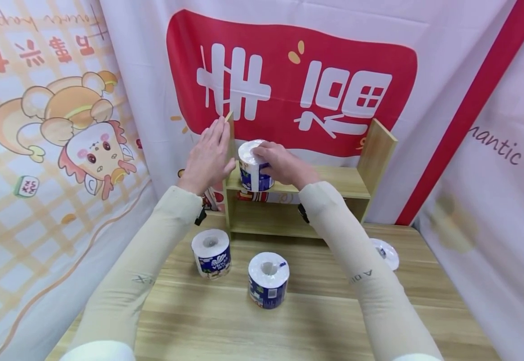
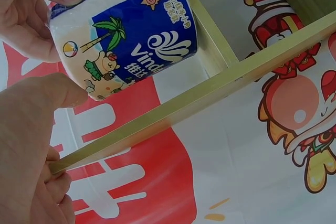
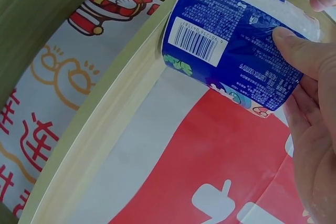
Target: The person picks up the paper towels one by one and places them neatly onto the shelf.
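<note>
My right hand [image 1: 284, 163] grips a toilet roll [image 1: 255, 178] in blue and white wrapping, its thumb against the printed side in the right wrist view. The roll stands at the left end of the upper shelf of a small wooden rack [image 1: 329, 181]. My left hand [image 1: 207, 158] lies along the rack's left side panel [image 2: 152, 114], fingers straight on its outer side and thumb on the inner side near the roll. Two more toilet rolls stand upright on the table, one [image 1: 211, 255] by the rack's left front corner and one [image 1: 268, 283] nearer me.
A clear plastic-looking round item [image 1: 390, 255] lies on the wooden table [image 1: 325, 321] at the right, partly behind my right sleeve. The rack's right side panel [image 1: 377, 155] rises at the far end. Printed cloth [image 1: 144, 75] hangs behind and on both sides.
</note>
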{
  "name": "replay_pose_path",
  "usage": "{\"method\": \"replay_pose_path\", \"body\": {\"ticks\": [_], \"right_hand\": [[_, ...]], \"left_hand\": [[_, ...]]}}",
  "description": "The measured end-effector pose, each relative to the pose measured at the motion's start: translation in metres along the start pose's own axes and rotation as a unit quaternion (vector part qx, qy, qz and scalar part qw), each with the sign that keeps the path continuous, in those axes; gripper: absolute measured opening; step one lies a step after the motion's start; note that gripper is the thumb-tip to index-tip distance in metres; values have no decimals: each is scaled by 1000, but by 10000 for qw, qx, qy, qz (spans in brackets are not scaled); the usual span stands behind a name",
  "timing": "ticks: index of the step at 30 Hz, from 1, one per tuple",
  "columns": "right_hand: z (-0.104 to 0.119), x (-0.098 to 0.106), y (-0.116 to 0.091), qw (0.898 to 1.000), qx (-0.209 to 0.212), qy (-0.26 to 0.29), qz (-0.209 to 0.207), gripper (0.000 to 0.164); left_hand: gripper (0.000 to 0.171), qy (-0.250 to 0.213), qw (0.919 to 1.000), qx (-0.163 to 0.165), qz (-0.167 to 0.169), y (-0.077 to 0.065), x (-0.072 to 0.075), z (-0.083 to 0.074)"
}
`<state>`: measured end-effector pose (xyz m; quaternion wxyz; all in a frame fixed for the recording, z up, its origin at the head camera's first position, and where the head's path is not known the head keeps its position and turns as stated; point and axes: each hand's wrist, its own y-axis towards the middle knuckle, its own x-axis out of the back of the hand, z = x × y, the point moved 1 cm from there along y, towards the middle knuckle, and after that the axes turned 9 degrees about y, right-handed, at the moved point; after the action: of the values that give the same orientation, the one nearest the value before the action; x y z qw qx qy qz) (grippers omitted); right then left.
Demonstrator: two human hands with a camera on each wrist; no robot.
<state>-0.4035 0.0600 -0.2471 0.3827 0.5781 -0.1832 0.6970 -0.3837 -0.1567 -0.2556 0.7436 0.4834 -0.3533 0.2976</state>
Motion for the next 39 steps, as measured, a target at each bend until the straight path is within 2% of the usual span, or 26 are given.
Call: {"method": "replay_pose_path", "body": {"ticks": [7, 21, 28, 39], "right_hand": [[-2, -1, 2, 10000, -63, -13, -46, 57], [-6, 1, -4, 9998, 10, 78, -183, 60], [-12, 10, -17, 9988, -85, 444, -184, 68], [-21, 22, -38, 9994, -68, 321, -98, 72]], "left_hand": [[95, -18, 10000, 8, 25, 0, 0, 0], [98, 10, 10000, 52, 68, -1, 0, -1], [98, -57, 9999, 76, 77, -1, 0, 0], [94, -71, 9999, 31, -86, -1, 0, 0]]}}
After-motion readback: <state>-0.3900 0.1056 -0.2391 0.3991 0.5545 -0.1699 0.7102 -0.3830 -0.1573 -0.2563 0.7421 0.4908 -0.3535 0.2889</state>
